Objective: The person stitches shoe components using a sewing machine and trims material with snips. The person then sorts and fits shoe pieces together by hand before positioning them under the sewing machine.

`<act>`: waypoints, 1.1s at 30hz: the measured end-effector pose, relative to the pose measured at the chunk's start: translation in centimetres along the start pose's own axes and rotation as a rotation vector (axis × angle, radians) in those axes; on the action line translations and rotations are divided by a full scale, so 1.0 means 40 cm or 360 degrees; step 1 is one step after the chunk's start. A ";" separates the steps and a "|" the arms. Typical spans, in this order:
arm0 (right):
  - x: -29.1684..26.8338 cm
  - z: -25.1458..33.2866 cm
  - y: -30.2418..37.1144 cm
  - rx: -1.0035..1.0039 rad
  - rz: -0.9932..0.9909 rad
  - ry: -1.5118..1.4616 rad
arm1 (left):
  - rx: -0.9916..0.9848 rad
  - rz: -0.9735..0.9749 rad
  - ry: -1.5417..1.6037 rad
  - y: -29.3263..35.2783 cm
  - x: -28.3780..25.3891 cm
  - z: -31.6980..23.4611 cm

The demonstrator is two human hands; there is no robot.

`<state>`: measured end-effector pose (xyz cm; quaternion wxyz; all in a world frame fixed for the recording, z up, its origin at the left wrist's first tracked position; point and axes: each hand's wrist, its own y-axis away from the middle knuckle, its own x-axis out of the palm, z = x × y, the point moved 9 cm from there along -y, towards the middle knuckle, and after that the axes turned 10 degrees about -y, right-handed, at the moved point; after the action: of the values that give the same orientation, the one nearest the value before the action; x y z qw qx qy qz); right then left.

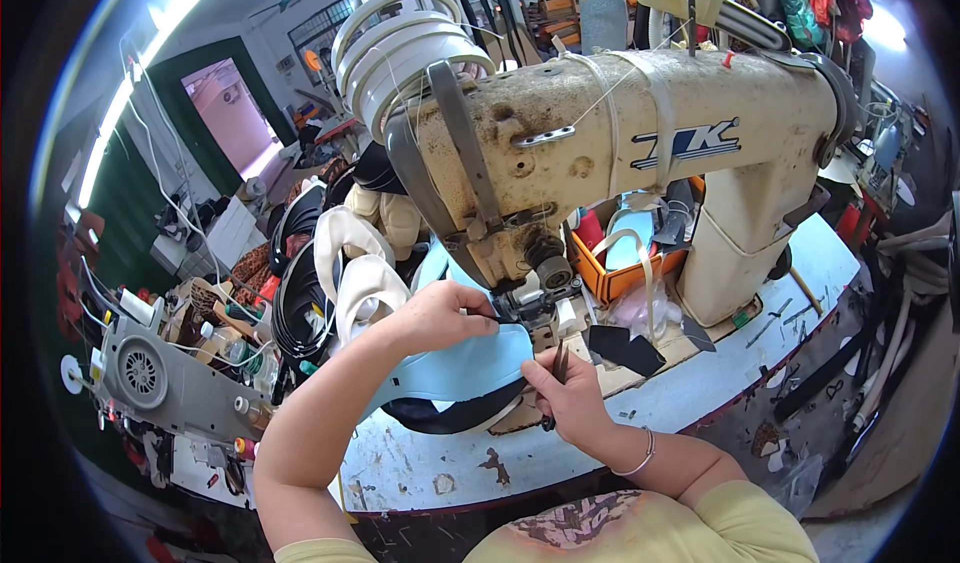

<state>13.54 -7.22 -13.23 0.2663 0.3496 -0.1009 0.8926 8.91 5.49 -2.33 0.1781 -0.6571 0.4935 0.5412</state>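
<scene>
A light blue flat piece with a rounded end lies under the head of a sewing machine, near the presser foot. My left hand rests on its upper edge, fingers curled and closed, with a small dark strip at the fingertips. At the right edge of the blue piece, my right hand is closed around dark thread snips, its thumb and finger at the edge. The snips' points stick up past the fingers. Below the blue piece shows a black piece, partly covered.
An orange bin with scraps stands behind the needle area. Black scraps lie right of it on the worn blue table. White shoe-shaped pieces and black coils crowd the left. A grey machine sits far left.
</scene>
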 end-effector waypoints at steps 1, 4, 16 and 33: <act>0.001 -0.004 -0.004 0.0004 0.0000 -0.0053 | -0.0033 -0.0003 0.0002 0.003 -0.003 0.006; 0.014 -0.008 -0.022 0.0132 -0.0005 -0.0169 | -0.0167 -0.0046 0.0080 -0.012 -0.004 0.043; 0.045 -0.051 -0.044 0.0283 0.0039 -0.0382 | 0.0099 -0.0206 0.0006 -0.080 -0.016 0.101; -0.273 0.743 0.061 -0.1969 -0.0911 0.1950 | 0.0128 -0.0194 -0.0064 -0.097 -0.020 0.086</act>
<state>35.85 -24.59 1.22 0.6241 -0.3782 -0.3114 0.6087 10.39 10.25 -4.00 0.2468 -0.6673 0.4703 0.5221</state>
